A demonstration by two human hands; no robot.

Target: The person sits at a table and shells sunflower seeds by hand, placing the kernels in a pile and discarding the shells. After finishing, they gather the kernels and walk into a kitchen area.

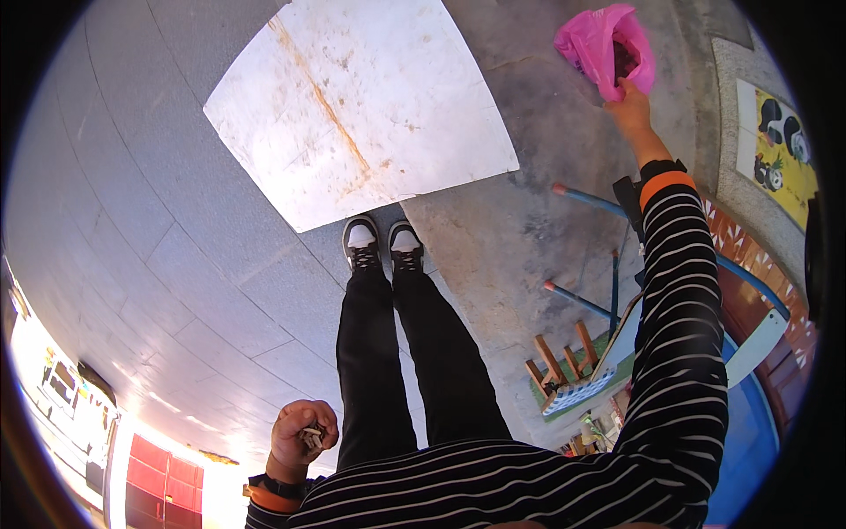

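Note:
My right hand (629, 111), arm stretched out, grips the rim of a pink plastic bag (585, 46). The bag's mouth gapes, and some dark contents (624, 61) show inside, too shaded to identify. Curled beside my left thigh, my left hand (294, 433) holds a small clump of thin, dry, pale brown pieces (312, 435) in its fingers. What those pieces are cannot be told.
A stained white board (396, 86) lies on the floor just beyond my shoes (362, 241). At the right are a blue-legged chair (588, 198), a small wooden-legged stool (552, 360) tipped over, and a panda picture (783, 145). Red doors (165, 476) stand lower left.

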